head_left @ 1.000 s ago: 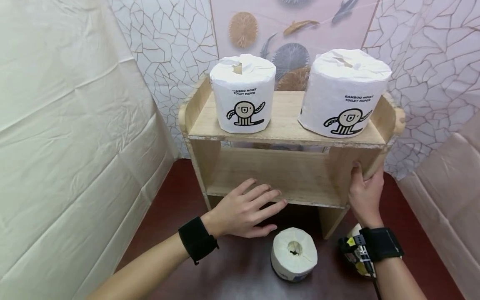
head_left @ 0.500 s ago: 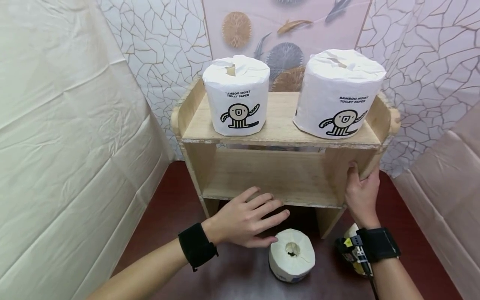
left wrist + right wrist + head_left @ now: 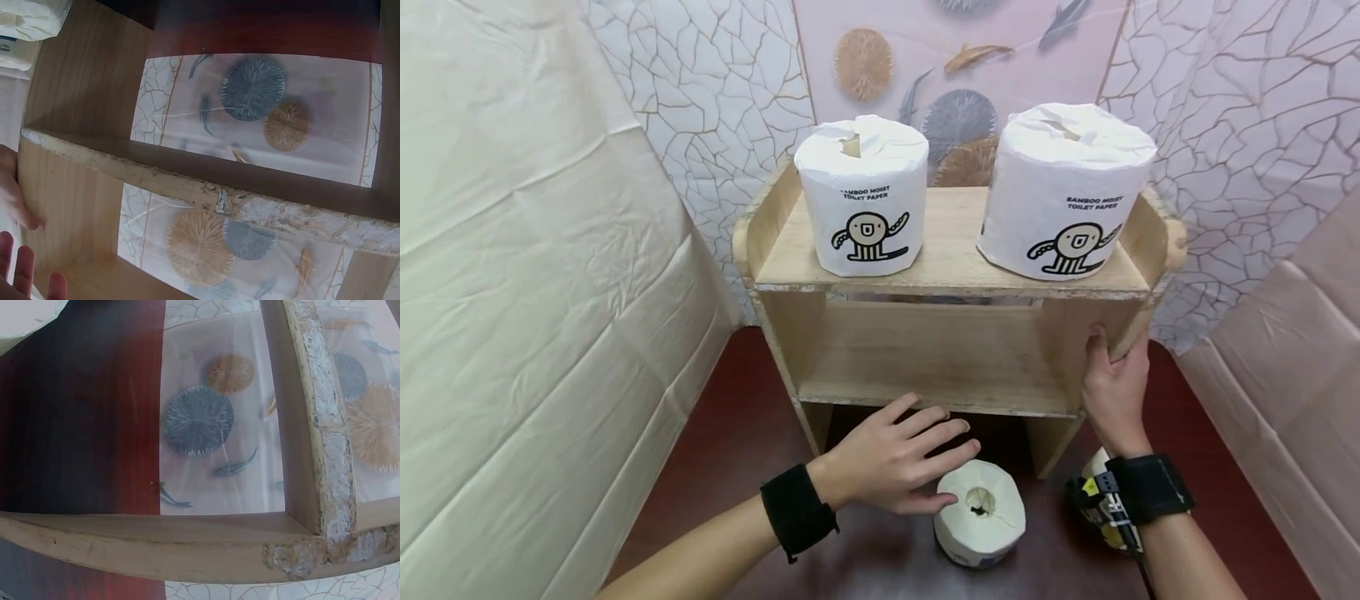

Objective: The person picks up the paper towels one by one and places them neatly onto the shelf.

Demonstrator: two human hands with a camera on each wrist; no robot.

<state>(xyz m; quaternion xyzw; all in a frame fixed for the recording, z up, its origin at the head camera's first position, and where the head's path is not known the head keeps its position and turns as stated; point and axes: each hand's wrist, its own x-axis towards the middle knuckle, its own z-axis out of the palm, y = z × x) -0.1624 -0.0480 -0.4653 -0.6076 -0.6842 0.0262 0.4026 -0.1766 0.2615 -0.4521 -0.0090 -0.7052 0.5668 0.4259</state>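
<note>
A two-tier wooden shelf (image 3: 940, 358) stands upright in the head view. My right hand (image 3: 1116, 396) grips its right side panel, thumb on the inner face. In front of the lower board, my left hand (image 3: 902, 462) hovers with spread fingers, its thumb overlapping the edge of a toilet paper roll (image 3: 979, 521) on the floor. The left wrist view shows some left fingertips (image 3: 25, 269) at its lower left, and the roll (image 3: 31, 19) in the top corner. In the right wrist view the shelf's worn edge (image 3: 325, 425) fills the right side; the right hand is hidden there.
On the top board sit two wrapped toilet paper rolls, one left (image 3: 863, 200) and one right (image 3: 1063, 196). Another roll (image 3: 1096, 462) lies on the dark red floor (image 3: 722, 500), partly behind my right wrist. Cream fabric walls (image 3: 550, 292) flank both sides.
My left hand has moved down to the roll on the floor, its thumb now overlapping that roll. The right hand keeps its grip on the panel. The whole view has shifted slightly.
</note>
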